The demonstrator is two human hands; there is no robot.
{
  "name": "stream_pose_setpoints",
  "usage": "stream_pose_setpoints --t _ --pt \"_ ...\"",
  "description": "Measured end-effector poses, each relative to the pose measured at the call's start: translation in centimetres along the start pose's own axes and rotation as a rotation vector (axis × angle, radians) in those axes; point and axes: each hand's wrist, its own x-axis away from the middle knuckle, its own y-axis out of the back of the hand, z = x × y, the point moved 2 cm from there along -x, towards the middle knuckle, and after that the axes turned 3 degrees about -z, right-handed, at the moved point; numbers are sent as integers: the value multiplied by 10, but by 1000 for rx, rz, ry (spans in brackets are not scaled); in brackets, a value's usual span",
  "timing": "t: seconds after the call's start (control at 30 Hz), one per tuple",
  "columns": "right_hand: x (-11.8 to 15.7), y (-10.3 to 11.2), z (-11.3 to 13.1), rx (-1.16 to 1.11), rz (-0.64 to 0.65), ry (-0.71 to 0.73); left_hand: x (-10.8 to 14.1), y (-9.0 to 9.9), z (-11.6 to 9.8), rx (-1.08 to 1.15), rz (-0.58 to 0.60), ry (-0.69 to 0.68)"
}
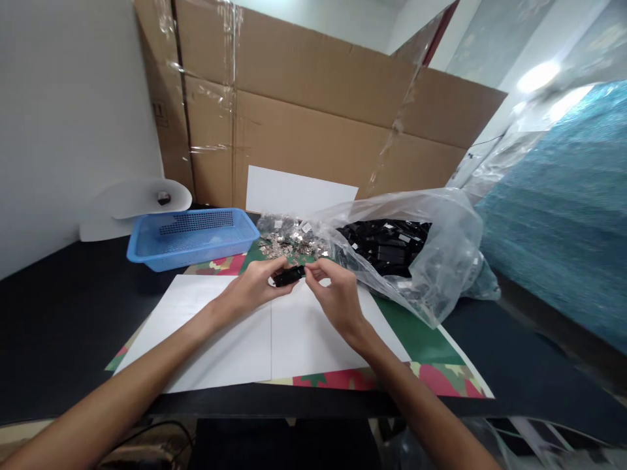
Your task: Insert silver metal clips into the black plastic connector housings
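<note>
Between thumb and fingers, my left hand (257, 282) grips a small black plastic part (289, 277) above the white paper (206, 333). My right hand (336, 287) is closed in a pinch at the right end of that part; whatever its fingertips hold, if anything, is too small to make out. Just beyond the hands lies a pile of small shiny metal pieces (289, 247), partly in clear plastic. To the right, an open clear plastic bag (441, 261) holds many similar black parts (386, 251).
A blue plastic basket (196, 251) stands at the back left beside a curled white sheet (137, 199). Tall cardboard (313, 111) walls off the back of the black table (53, 326). A green and red patterned sheet (435, 375) lies under the paper. Blue wrapping (563, 209) rises at right.
</note>
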Motion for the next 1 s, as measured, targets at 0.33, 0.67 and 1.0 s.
stream_pose_setpoints --t 0.33,0.67,1.0 --pt "0 0 -4 -91 53 -35 5 -4 -1 -20 -76 -20" --pt "-13 14 -19 -442 253 -385 5 -2 -5 -29 -121 -56" --pt "-15 18 -30 -614 394 -578 5 4 -17 -108 -79 -234"
